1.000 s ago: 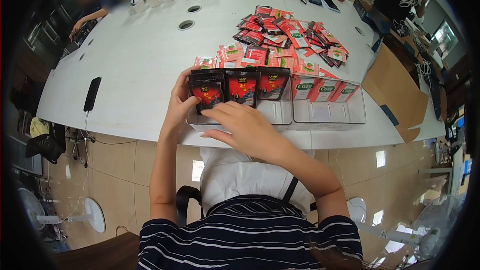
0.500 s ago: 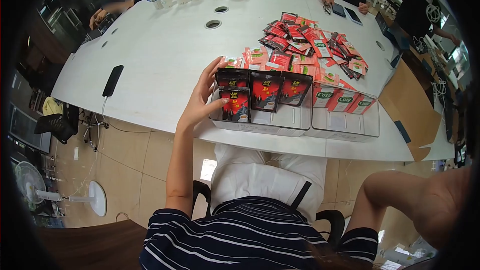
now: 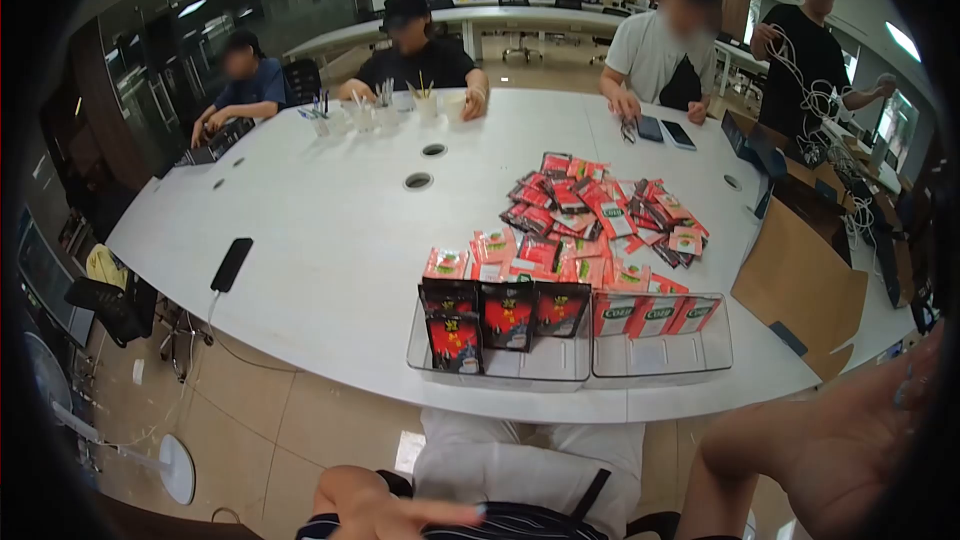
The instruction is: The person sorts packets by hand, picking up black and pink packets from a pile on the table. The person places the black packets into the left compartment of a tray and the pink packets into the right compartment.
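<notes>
My left hand (image 3: 395,512) is low in front of my lap, away from the table, fingers stretched out and holding nothing I can see. At the right edge my right hand (image 3: 875,430) is raised close to the camera; its fingers are largely cut off. Two clear plastic bins stand side by side at the near table edge. Black-and-red coffee sachets (image 3: 508,318) stand upright in the left bin (image 3: 530,368). Red Cozy tea sachets (image 3: 657,316) stand along the back of the right bin (image 3: 665,360). Behind lies a loose pile of mixed sachets (image 3: 600,210).
A cabled black phone (image 3: 232,265) lies at left on the white table (image 3: 320,230). Cardboard (image 3: 805,285) lies at right. Cups with sticks (image 3: 428,107) and two phones (image 3: 665,130) are at the far side. Several people are around the table, one holding coiled cables (image 3: 800,75).
My left hand has let go of the coffee sachet bin and drawn back to my lap. The view has tilted up, showing more of the room. My right hand stays raised.
</notes>
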`<control>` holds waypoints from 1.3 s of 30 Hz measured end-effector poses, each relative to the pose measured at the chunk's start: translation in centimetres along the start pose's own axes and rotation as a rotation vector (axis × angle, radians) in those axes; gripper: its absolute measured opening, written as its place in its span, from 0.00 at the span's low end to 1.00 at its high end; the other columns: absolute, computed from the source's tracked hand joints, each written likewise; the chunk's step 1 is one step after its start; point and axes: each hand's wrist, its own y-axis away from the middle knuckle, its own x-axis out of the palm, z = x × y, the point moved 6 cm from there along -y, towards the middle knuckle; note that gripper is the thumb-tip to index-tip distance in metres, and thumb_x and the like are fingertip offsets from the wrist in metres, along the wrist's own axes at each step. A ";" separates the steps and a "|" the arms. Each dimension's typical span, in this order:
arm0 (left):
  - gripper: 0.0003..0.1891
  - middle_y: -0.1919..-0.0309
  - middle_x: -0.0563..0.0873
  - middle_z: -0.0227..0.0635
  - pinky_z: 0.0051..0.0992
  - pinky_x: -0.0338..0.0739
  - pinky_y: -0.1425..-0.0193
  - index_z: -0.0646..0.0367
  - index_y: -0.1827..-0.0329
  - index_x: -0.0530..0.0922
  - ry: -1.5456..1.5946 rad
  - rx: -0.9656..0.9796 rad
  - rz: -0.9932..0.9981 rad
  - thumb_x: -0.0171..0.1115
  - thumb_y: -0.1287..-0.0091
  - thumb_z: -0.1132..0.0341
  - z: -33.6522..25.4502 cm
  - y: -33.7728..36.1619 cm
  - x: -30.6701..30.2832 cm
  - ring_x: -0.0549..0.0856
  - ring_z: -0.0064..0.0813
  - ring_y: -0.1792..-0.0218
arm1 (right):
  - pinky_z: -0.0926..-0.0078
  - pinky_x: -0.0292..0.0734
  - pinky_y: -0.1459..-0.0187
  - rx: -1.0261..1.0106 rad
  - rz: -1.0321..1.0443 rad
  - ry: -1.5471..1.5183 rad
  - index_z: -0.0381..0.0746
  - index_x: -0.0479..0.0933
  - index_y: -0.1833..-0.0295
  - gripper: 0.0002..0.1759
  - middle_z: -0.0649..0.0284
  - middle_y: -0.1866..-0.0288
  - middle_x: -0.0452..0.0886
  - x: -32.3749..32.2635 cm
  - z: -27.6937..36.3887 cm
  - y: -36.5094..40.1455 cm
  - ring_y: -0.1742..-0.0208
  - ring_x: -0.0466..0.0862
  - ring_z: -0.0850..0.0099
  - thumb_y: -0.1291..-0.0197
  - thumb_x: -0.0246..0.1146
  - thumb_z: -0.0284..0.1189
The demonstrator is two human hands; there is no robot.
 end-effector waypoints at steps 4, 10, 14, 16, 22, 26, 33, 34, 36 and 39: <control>0.40 0.25 0.55 0.12 0.72 0.48 0.34 0.30 0.24 0.52 0.052 0.062 0.008 0.60 0.37 0.41 -0.7 -1.7 1.2 0.55 0.37 0.25 | 0.75 0.62 0.65 0.020 -0.020 0.008 0.34 0.67 0.75 0.15 0.62 0.77 0.64 -0.5 -0.2 0.4 0.76 0.62 0.74 0.37 0.50 0.31; 0.33 0.28 0.62 0.16 0.72 0.51 0.35 0.32 0.25 0.55 0.057 0.104 -0.072 0.52 0.31 0.42 -0.2 -1.5 1.3 0.59 0.35 0.27 | 0.76 0.59 0.68 -0.010 -0.034 0.091 0.34 0.64 0.79 0.17 0.63 0.81 0.60 -1.0 0.6 0.1 0.79 0.57 0.77 0.38 0.50 0.31; 0.29 0.33 0.70 0.33 0.66 0.60 0.36 0.40 0.27 0.58 -0.145 0.103 -0.336 0.47 0.29 0.43 1.6 0.3 -0.6 0.67 0.41 0.32 | 0.77 0.57 0.72 0.162 -0.152 -0.269 0.37 0.60 0.83 0.20 0.67 0.83 0.56 -4.2 -2.2 1.3 0.82 0.54 0.80 0.36 0.49 0.29; 0.30 0.34 0.70 0.46 0.60 0.61 0.34 0.49 0.30 0.61 -0.454 -0.020 -0.408 0.46 0.29 0.43 4.1 2.3 -3.2 0.69 0.45 0.34 | 0.80 0.59 0.75 0.193 -0.130 0.054 0.35 0.62 0.80 0.20 0.62 0.82 0.62 -4.7 -2.0 1.2 0.82 0.59 0.79 0.33 0.48 0.27; 0.33 0.36 0.71 0.54 0.45 0.62 0.32 0.64 0.35 0.67 -1.034 -0.456 -0.663 0.38 0.28 0.42 9.3 10.2 -10.0 0.69 0.47 0.33 | 0.84 0.71 0.77 0.084 -0.223 0.136 0.26 0.72 0.57 0.14 0.41 0.63 0.80 -2.3 -2.0 3.9 0.71 0.81 0.66 0.31 0.48 0.28; 0.38 0.32 0.68 0.51 0.45 0.61 0.31 0.63 0.31 0.63 -0.980 -0.619 -0.784 0.37 0.30 0.37 11.9 12.9 -11.7 0.67 0.46 0.31 | 0.71 0.77 0.54 0.631 0.179 0.246 0.27 0.68 0.38 0.23 0.41 0.48 0.79 -0.1 -5.9 11.5 0.54 0.82 0.61 0.28 0.47 0.34; 0.40 0.31 0.67 0.51 0.44 0.65 0.33 0.62 0.29 0.61 -1.025 -0.690 -0.819 0.36 0.30 0.36 12.9 13.6 -11.6 0.66 0.48 0.30 | 0.61 0.59 0.31 1.469 0.052 -0.117 0.36 0.63 0.30 0.39 0.51 0.36 0.74 -5.0 -10.6 29.2 0.35 0.73 0.60 0.28 0.28 0.55; 0.42 0.31 0.66 0.51 0.45 0.64 0.32 0.63 0.29 0.60 -1.018 -0.730 -0.815 0.35 0.32 0.33 12.9 13.6 -11.6 0.66 0.48 0.30 | 0.62 0.59 0.32 1.604 -0.046 -0.274 0.37 0.62 0.29 0.40 0.52 0.35 0.73 -4.3 -10.1 30.2 0.35 0.72 0.61 0.29 0.27 0.57; 0.43 0.31 0.67 0.52 0.45 0.64 0.33 0.64 0.28 0.59 -0.993 -0.747 -0.820 0.36 0.32 0.33 13.0 13.6 -11.5 0.67 0.48 0.30 | 0.63 0.59 0.32 1.532 0.150 -0.160 0.39 0.62 0.29 0.42 0.53 0.33 0.71 -4.4 -10.6 30.6 0.34 0.71 0.62 0.30 0.26 0.59; 0.40 0.32 0.68 0.52 0.41 0.66 0.34 0.65 0.29 0.59 -0.963 -0.702 -0.837 0.39 0.29 0.38 13.2 13.7 -11.4 0.70 0.48 0.32 | 0.62 0.62 0.34 1.525 0.182 -0.092 0.38 0.63 0.31 0.43 0.53 0.34 0.71 -4.3 -10.5 31.1 0.37 0.72 0.62 0.31 0.27 0.61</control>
